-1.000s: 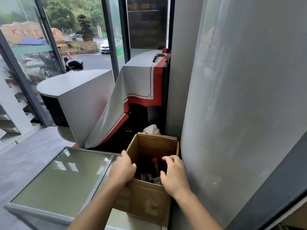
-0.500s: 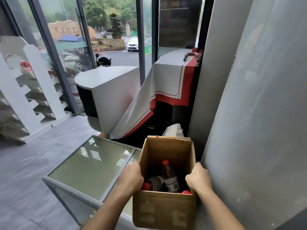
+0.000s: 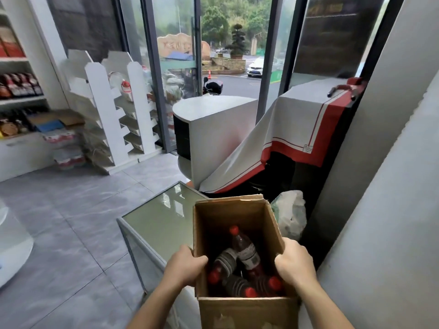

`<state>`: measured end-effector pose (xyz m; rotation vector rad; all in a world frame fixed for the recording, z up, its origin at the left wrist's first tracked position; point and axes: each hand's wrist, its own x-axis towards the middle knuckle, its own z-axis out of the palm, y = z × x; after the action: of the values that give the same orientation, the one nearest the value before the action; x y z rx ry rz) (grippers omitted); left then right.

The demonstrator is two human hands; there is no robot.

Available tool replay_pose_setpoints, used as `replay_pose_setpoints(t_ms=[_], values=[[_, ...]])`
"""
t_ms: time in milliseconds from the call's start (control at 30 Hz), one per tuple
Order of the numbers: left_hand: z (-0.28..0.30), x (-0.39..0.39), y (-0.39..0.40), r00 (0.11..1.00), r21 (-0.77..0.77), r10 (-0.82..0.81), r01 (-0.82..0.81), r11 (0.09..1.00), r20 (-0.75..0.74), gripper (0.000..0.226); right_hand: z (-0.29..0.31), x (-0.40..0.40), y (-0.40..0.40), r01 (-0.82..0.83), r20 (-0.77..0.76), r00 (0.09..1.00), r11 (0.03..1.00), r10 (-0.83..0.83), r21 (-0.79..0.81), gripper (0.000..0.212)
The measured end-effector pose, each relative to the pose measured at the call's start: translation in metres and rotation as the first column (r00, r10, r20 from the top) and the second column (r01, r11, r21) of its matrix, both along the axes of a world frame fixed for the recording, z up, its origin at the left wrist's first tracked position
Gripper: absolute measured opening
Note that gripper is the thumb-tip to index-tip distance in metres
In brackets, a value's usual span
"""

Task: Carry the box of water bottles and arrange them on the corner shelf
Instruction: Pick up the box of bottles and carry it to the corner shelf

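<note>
Gripping opposite rims of the open cardboard box (image 3: 247, 312), the left hand (image 3: 184, 265) at nine o'clock and the right hand (image 3: 295, 263) at three curled fingers inside above red-capped bottles (image 3: 244, 250).

Small retail shop: white stepped display rack (image 3: 111, 115) by the glass storefront (image 3: 175, 67), stocked wall shelves (image 3: 19, 89) of red-labelled goods left of the rack, glass-topped display counter (image 3: 161, 217) right of it, street and parked car (image 3: 255, 67) beyond.
</note>
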<state>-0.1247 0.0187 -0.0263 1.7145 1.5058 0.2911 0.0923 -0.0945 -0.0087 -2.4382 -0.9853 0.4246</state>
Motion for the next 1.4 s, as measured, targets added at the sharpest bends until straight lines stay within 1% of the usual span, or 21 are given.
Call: replay_pose_setpoints(t_ms=[33,67,200,300,433,567,667,800,933,1067,1200,1300,1400], values=[[-0.003,-0.005,0.002,0.999,-0.039,0.03,-0.028,0.999,0.03,0.032,0.004,-0.002,0.004,-0.032,0.016,0.999,0.999,0.032,0.003,0.03],[-0.006,-0.008,0.004,0.999,-0.045,0.022,-0.02,0.999,0.04,0.034,0.008,-0.006,0.007,-0.054,0.027,0.998,0.999,0.054,0.005,0.029],[-0.019,-0.026,0.007,0.998,-0.005,0.009,-0.008,1.0,0.065,0.031,0.019,-0.018,0.023,-0.141,0.053,0.989,0.99,0.139,0.028,0.027],[-0.024,-0.041,-0.003,0.992,-0.009,0.109,-0.109,0.994,0.07,0.027,0.026,-0.03,0.038,-0.229,0.088,0.971,0.972,0.224,0.048,0.029],[-0.022,-0.062,-0.012,0.957,0.034,0.276,-0.279,0.96,0.087,0.035,0.034,-0.046,0.062,-0.329,0.114,0.94,0.943,0.322,0.046,0.028],[0.0,-0.096,0.006,0.934,0.144,0.356,-0.356,0.923,0.031,0.042,0.03,-0.07,0.097,-0.395,0.082,0.917,0.918,0.391,0.043,0.02],[0.007,-0.135,0.029,0.903,0.2,0.43,-0.42,0.885,-0.006,0.04,0.026,-0.106,0.132,-0.459,0.021,0.888,0.886,0.459,0.071,0.017],[0.011,-0.193,0.063,0.848,0.225,0.528,-0.506,0.832,-0.047,0.036,0.028,-0.164,0.191,-0.584,-0.002,0.811,0.81,0.585,0.064,0.014],[0.016,-0.259,0.106,0.787,0.22,0.613,-0.587,0.779,-0.069,0.034,0.033,-0.232,0.257,-0.67,-0.036,0.74,0.74,0.672,0.055,0.021],[0.032,-0.323,0.15,0.754,0.181,0.65,-0.629,0.756,-0.094,0.031,0.041,-0.295,0.316,-0.731,-0.054,0.677,0.68,0.734,0.057,0.017],[0.055,-0.376,0.194,0.729,0.21,0.668,-0.638,0.741,-0.146,0.04,0.05,-0.35,0.373,-0.792,-0.073,0.605,0.608,0.793,0.049,0.016],[0.062,-0.415,0.23,0.699,0.202,0.705,-0.678,0.706,-0.117,0.042,0.054,-0.386,0.416,-0.817,-0.118,0.565,0.574,0.817,0.056,0.016],[0.062,-0.447,0.265,0.696,0.145,0.714,-0.7,0.699,-0.08,0.045,0.058,-0.414,0.455,-0.829,-0.14,0.543,0.555,0.828,0.065,0.015]])
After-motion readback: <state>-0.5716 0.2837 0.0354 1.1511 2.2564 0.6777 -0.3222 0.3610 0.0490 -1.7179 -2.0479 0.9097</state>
